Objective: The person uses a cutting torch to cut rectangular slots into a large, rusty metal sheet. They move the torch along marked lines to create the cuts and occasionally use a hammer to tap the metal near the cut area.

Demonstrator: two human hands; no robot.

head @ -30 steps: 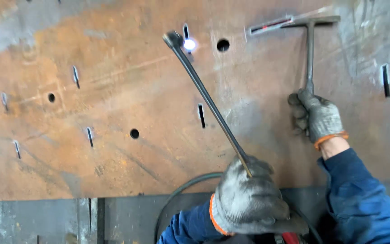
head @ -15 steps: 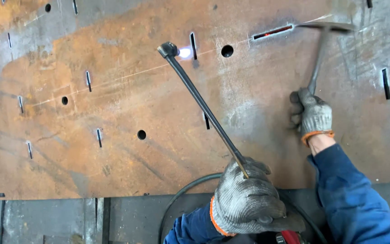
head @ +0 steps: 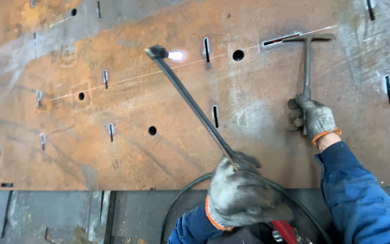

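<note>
Gloved hands work over a rusty steel plate [head: 113,153] pierced with round holes and narrow slots. Near the plate's lower edge, the left hand [head: 242,194] is a closed fist, its fingers curled tight round the grip of a cutting torch [head: 190,101], knuckles up and wrist bent back toward the body in a blue sleeve with an orange cuff. From that fist the torch's long dark tube slants up and leftward across the plate to a bent head, where a small bright flame [head: 176,55] burns just above the plate's surface, beside a slot and along a thin scribed line. A black hose [head: 181,199] loops out below the fist, past the plate's lower edge. Toward the plate's right side, the right hand [head: 313,119] has its fingers wrapped round the lower end of a chipping hammer [head: 307,63], forearm stretched up from the lower right. The hammer's handle stands nearly straight up the plate, its crosswise head lying at the end of a long glowing slot [head: 278,40] near the plate's upper edge.
</note>
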